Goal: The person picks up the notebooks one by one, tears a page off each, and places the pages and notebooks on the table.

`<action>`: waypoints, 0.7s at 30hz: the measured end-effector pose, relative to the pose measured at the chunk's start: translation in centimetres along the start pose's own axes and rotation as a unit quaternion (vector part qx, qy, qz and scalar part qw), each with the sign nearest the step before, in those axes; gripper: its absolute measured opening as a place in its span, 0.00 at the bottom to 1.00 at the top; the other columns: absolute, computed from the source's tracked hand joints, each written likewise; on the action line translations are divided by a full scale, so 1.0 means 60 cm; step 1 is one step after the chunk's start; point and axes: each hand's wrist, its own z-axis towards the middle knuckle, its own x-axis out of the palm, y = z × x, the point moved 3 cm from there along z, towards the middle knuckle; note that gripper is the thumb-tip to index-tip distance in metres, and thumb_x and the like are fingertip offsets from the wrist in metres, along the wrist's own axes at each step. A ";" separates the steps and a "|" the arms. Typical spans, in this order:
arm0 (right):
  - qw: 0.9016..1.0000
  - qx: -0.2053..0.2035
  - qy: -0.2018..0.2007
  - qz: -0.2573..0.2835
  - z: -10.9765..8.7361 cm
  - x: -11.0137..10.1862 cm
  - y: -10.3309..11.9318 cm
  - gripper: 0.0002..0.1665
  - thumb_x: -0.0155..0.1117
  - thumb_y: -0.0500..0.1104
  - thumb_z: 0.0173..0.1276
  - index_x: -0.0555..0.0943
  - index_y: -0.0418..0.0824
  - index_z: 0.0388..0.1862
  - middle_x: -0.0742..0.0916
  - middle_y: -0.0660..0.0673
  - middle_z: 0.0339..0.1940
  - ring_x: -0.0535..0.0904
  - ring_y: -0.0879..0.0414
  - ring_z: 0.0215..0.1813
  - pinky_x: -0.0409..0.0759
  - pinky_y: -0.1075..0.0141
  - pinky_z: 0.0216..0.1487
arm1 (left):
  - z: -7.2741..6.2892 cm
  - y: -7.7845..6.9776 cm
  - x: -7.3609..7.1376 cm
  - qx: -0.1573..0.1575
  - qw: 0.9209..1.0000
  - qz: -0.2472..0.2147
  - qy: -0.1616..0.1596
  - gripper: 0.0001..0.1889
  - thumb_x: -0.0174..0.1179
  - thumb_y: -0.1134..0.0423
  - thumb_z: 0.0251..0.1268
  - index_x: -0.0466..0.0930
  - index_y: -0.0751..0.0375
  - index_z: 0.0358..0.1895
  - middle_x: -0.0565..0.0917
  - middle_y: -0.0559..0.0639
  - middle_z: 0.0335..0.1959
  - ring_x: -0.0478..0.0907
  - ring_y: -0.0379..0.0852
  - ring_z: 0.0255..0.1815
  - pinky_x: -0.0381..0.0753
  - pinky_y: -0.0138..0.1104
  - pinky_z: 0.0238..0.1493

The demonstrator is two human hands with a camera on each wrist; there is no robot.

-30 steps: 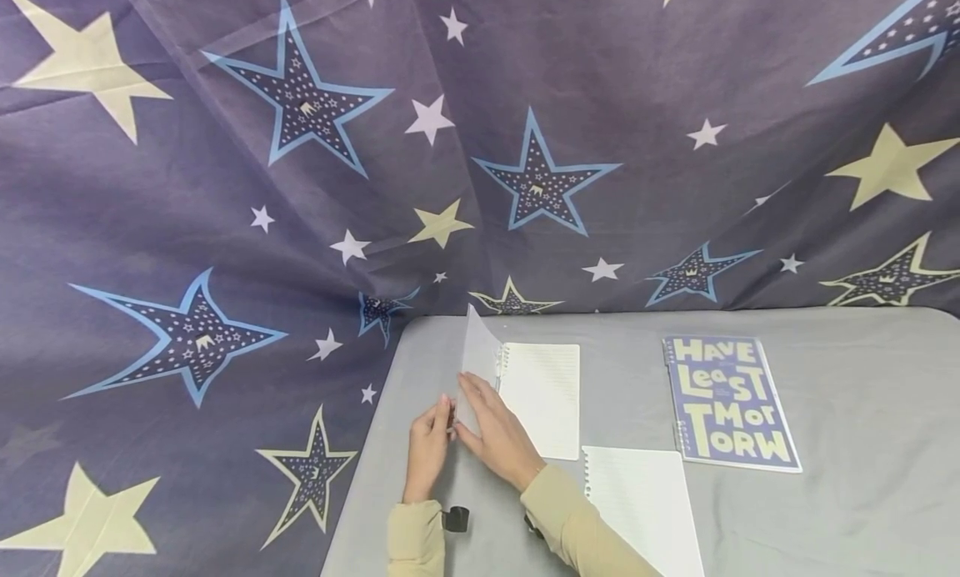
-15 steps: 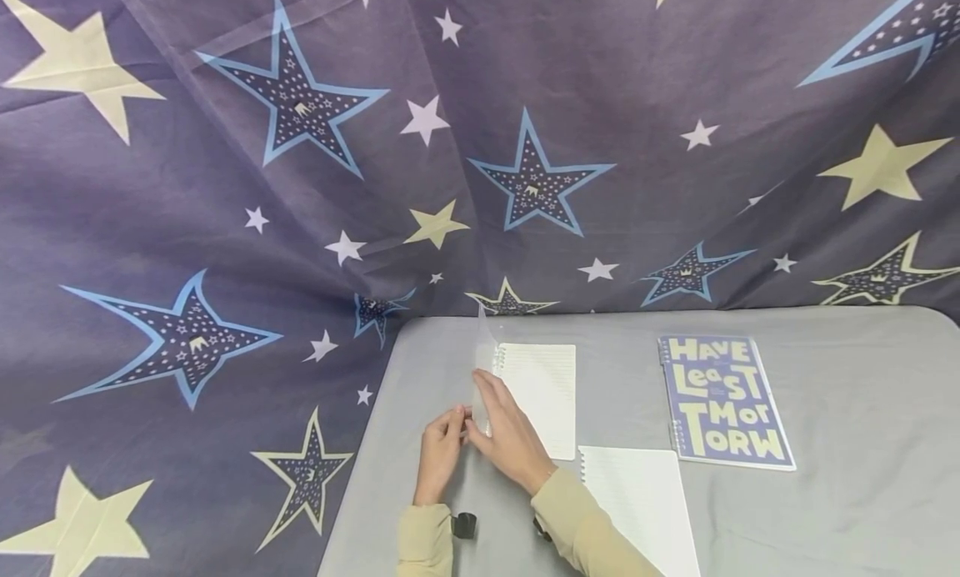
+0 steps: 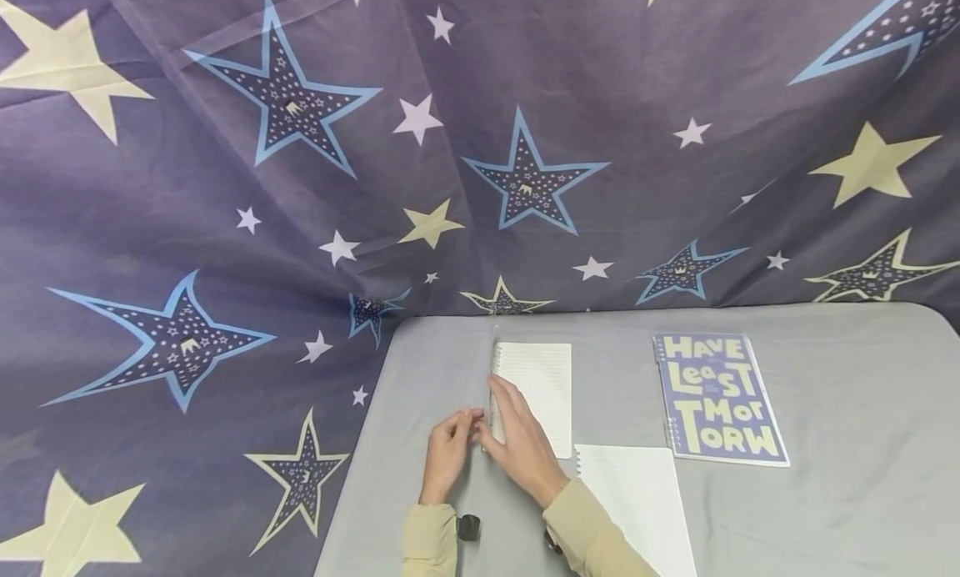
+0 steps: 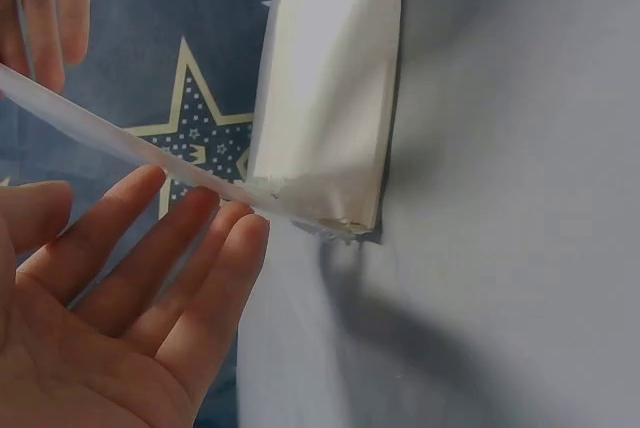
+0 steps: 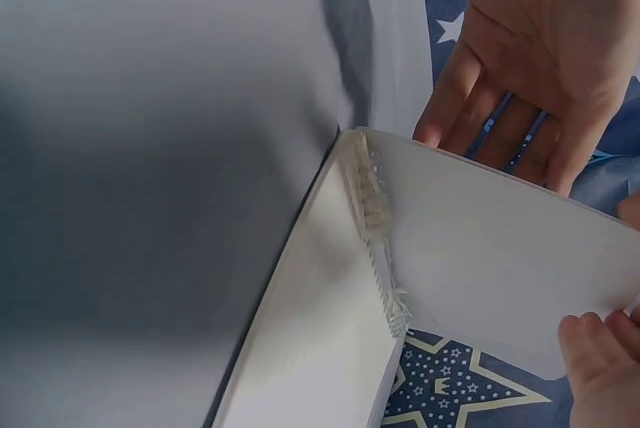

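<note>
In the head view a spiral-bound notebook [image 3: 538, 368] lies on the table with its lined page facing up. Its cover [image 5: 480, 248] stands raised along the binding, seen almost edge-on from above. My left hand [image 3: 446, 456] is on the outer side, and in the left wrist view its extended fingers [image 4: 190, 213] touch the cover's lower edge. On the page side, my right hand [image 3: 527, 452] lays its fingers against the cover; some of these fingers [image 5: 600, 348] show at the right wrist view's lower right.
A second lined notebook or pad [image 3: 633, 494] lies nearer, partly under the right sleeve [image 3: 600, 535]. Farther right is a notebook with a blue lettered cover [image 3: 722, 398]. Star-patterned cloth [image 3: 480, 143] hangs behind and left of the grey-covered table [image 3: 847, 444].
The raised cover has swung rightward, from leaning left to nearly upright at the binding. Both hands have moved right with it. The other notebooks stay put while the head view shifts slightly.
</note>
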 end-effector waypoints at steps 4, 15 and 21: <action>1.000 0.007 -0.004 -0.004 -0.005 -0.005 -0.003 0.42 0.69 0.40 0.65 0.63 0.39 0.76 0.71 0.43 0.74 0.69 0.49 0.73 0.70 0.57 0.73 | 0.003 0.010 0.007 -0.007 1.000 0.020 -0.003 0.20 0.51 0.50 0.77 0.85 0.60 0.51 0.88 0.55 0.48 0.85 0.50 0.51 0.85 0.36 0.52; 0.999 0.030 -0.022 -0.013 -0.016 -0.023 -0.016 0.43 0.70 0.44 0.63 0.65 0.39 0.74 0.73 0.44 0.71 0.71 0.48 0.71 0.71 0.56 0.72 | 0.003 0.021 0.021 -0.001 0.999 0.034 -0.006 0.15 0.60 0.51 0.71 0.86 0.55 0.51 0.87 0.51 0.52 0.83 0.51 0.56 0.82 0.44 0.59; 0.998 0.047 -0.048 -0.009 -0.022 -0.032 -0.027 0.41 0.72 0.45 0.61 0.68 0.38 0.71 0.75 0.44 0.68 0.73 0.48 0.69 0.72 0.57 0.71 | 0.000 0.024 0.029 0.008 1.000 0.024 0.008 0.13 0.62 0.56 0.70 0.86 0.57 0.51 0.86 0.55 0.53 0.81 0.54 0.59 0.80 0.47 0.63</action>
